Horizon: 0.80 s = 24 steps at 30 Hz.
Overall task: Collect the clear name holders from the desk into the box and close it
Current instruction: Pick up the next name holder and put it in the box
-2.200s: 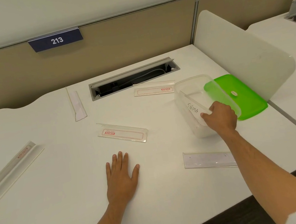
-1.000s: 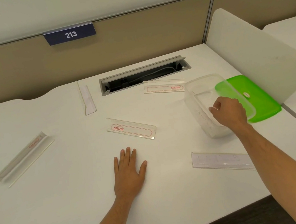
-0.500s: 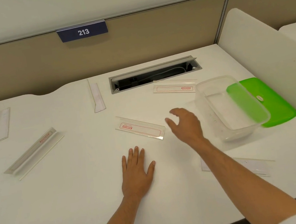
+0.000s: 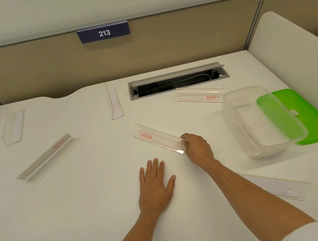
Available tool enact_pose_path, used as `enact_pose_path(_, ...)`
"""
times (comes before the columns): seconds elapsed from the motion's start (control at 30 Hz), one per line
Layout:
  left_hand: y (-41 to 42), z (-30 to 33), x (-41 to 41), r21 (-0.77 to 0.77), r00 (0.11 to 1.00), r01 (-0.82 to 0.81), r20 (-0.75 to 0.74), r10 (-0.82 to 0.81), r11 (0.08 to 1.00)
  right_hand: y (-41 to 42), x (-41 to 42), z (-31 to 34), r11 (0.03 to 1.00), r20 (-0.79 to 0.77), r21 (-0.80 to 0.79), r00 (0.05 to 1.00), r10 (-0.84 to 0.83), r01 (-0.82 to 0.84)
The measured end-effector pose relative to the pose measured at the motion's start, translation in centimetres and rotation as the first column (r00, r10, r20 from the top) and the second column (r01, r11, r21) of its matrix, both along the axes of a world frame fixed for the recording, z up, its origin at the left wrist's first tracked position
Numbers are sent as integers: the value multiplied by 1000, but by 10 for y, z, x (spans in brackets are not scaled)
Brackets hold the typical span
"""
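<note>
My right arm covers part of the holder (image 4: pixel 276 186) at the near edge. The box (image 4: pixel 258 123) is clear plastic, tilted on its green lid (image 4: pixel 307 117); its contents are hard to read. My right hand (image 4: pixel 196 147) is closed on the end of the centre holder (image 4: pixel 160 139). My left hand (image 4: pixel 154 187) lies flat, fingers spread, on the white desk (image 4: pixel 84 205). Four more holders (image 4: pixel 46 160) lie scattered.

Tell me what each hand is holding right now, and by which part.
The right hand grips the clear name holder with the red label by its near right end, pinching the end edge. The left hand lies flat on the desk, holding nothing.
</note>
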<state>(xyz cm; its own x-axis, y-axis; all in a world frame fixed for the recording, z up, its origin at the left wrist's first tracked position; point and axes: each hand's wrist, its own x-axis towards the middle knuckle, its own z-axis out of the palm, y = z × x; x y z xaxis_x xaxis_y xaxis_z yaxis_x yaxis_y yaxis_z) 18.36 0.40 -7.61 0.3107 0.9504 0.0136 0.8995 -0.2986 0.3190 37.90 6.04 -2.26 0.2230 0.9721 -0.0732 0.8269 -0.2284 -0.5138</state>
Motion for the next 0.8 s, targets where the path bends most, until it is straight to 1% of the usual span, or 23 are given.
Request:
enact_pose_path(0.13,1,-1,-1,-6,1000,0,22,0,1000,-5,0,-4,998,3,58,1000,-14,13)
enact_pose_path(0.2,0,-1,-1,-4,998,-4,59,5,1000,-8,1,-6,996,-42,78,998,-38,41)
enact_pose_path(0.23,0,-1,-1,6,996,-7,87,7,1000,-9,1,-6,995,-101,82,994,-47,55)
enact_pose_path(0.3,-1,1,-1,33,987,-16,157,11,999,-11,2,-6,993,-297,86,954,-51,79)
enact_pose_path(0.37,-2,4,-2,46,972,-48,232,36,998,-14,2,-5,992,-523,66,850,-61,112)
enact_pose_path(0.43,-3,8,-3,56,948,-108,308,86,993,-17,1,-2,986,-702,4,702,-115,166)
enact_pose_path(0.5,-5,12,-5,68,916,-174,378,136,982,-21,1,0,979,-801,-64,575,-166,192)
enact_pose_path(0.57,-6,15,-7,64,878,-239,440,188,969,-25,1,3,975,-849,-128,488,-202,182)
enact_pose_path(0.63,-5,18,-8,-18,800,-303,538,264,953,-29,2,5,969,-889,-192,392,-238,154)
enact_pose_path(0.67,-4,20,-9,-85,737,-323,603,307,943,-32,3,7,965,-904,-221,343,-256,137)
enact_pose_path(0.73,1,26,-12,-254,563,-350,712,419,902,-36,3,9,958,-922,-264,263,-284,109)
enact_pose_path(0.8,9,34,-17,-425,384,-337,753,535,840,-40,2,8,954,-934,-285,197,-299,96)
